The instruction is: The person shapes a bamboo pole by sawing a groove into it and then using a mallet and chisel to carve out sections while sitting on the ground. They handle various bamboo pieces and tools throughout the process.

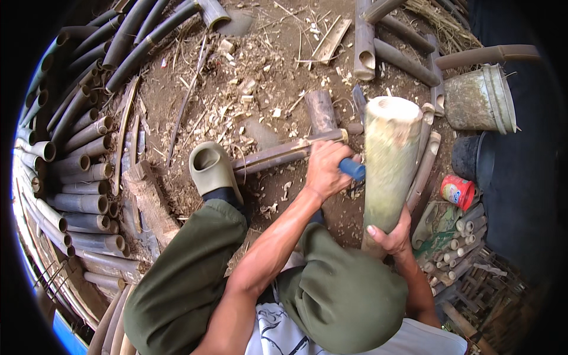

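A thick green bamboo section (387, 171) stands slightly tilted in front of me, its pale cut end up and its skin roughly scraped near the top. My right hand (395, 235) is wrapped round its lower part, thumb on the near side. Left of the bamboo, my left hand (331, 168) is closed on a blue-handled tool (353, 170); I cannot make out its working end. A dark blade-like piece (359, 102) shows beside the bamboo's top, and whether it belongs to the handle cannot be seen. Beyond my left hand lies a brown bamboo pole (278, 154).
Stacked bamboo tubes (83, 177) fill the left side. A wood block (321, 111) stands ahead among scattered chips. At right are a dirty white bucket (479, 100), a dark bucket (467, 155), a red tub (458, 192) and a pile of short tubes (461, 248). A clog (214, 168) covers my left foot.
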Available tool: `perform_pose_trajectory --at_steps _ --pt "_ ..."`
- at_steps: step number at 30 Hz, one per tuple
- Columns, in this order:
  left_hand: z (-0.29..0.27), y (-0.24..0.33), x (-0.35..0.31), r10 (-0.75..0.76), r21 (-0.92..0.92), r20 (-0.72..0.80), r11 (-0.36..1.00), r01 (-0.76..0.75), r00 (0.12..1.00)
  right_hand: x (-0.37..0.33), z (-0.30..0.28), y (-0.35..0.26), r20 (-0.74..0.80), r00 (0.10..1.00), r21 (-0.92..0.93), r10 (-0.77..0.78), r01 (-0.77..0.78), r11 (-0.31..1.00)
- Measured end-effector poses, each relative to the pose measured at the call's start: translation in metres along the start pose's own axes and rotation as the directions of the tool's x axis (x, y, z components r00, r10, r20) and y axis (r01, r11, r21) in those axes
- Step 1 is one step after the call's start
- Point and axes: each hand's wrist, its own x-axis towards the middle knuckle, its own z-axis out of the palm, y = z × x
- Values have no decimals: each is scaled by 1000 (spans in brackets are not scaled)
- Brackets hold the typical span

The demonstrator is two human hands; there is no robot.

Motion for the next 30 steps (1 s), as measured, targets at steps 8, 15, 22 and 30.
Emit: perform_pose_trajectory --at_steps 8,15,22,30 --pt "-47 -16 -19 -59 260 -307 955 143 950 36 84 43 341 902 -192 264 -208 959" --pt "-96 42 54 -413 -566 -305 804 186 858 40 49 40 71 993 279 98 -114 954" --pt "-73 15 81 -469 -575 -48 735 359 882 51 -53 -17 -43 998 368 51 -31 929" --pt "-40 -23 78 -635 -620 54 584 524 771 75 -74 -71 -9 997 431 -83 79 899"
